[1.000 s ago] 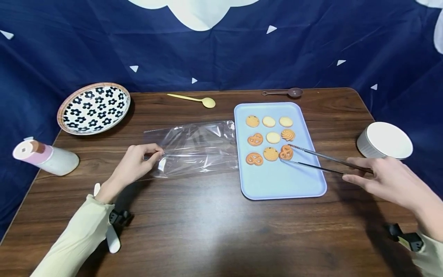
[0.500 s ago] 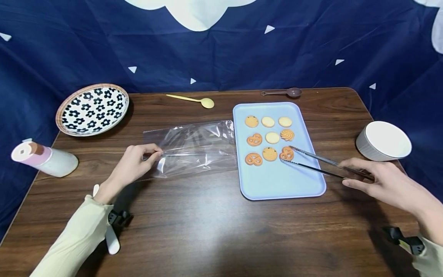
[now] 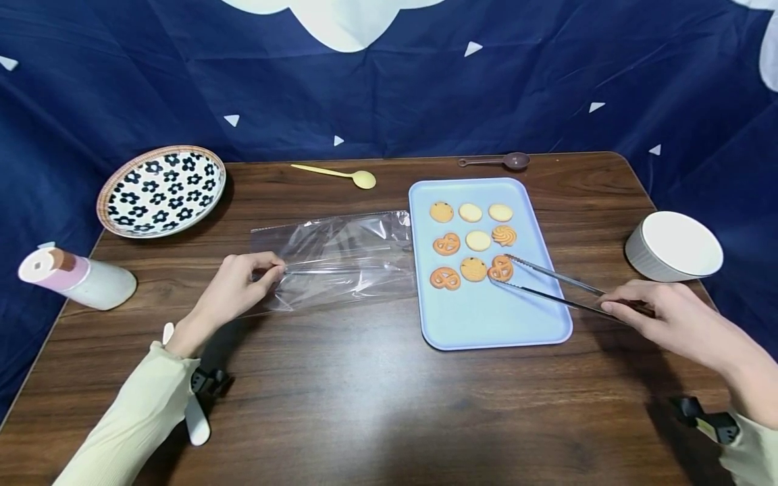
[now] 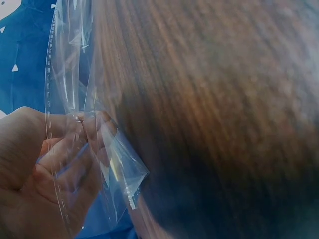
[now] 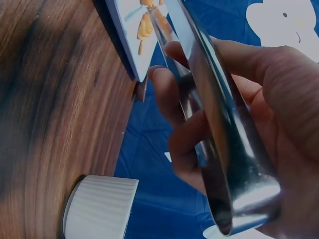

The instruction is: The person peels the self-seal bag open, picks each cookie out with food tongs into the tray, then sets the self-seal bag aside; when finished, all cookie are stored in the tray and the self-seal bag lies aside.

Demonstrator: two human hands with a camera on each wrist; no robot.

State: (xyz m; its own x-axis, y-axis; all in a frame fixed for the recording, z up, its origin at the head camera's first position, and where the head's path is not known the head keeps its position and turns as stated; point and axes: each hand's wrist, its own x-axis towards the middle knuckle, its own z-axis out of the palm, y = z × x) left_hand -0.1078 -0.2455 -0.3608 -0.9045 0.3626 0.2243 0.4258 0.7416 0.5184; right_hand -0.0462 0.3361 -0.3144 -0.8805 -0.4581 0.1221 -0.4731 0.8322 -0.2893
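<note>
My left hand pinches the open end of a clear plastic bag lying flat on the table; the bag also shows in the left wrist view, thumb and fingers seen through the film. Metal tongs are held in my right hand, fingers and thumb round their arms. The parted tips stand either side of a pretzel cookie in the front row on a light-blue tray. Whether both tips touch it, I cannot tell. Several other cookies lie in rows there.
A white ramekin stands right of the tray. Behind lie a brown measuring spoon and a yellow spoon. To the left are a flower-patterned plate and a pink-and-white bottle. A white utensil lies under the left forearm.
The tong tips and the pretzel cookie between them have shifted very slightly left. My right thumb has moved up a little along the tongs. The left hand and bag stay put.
</note>
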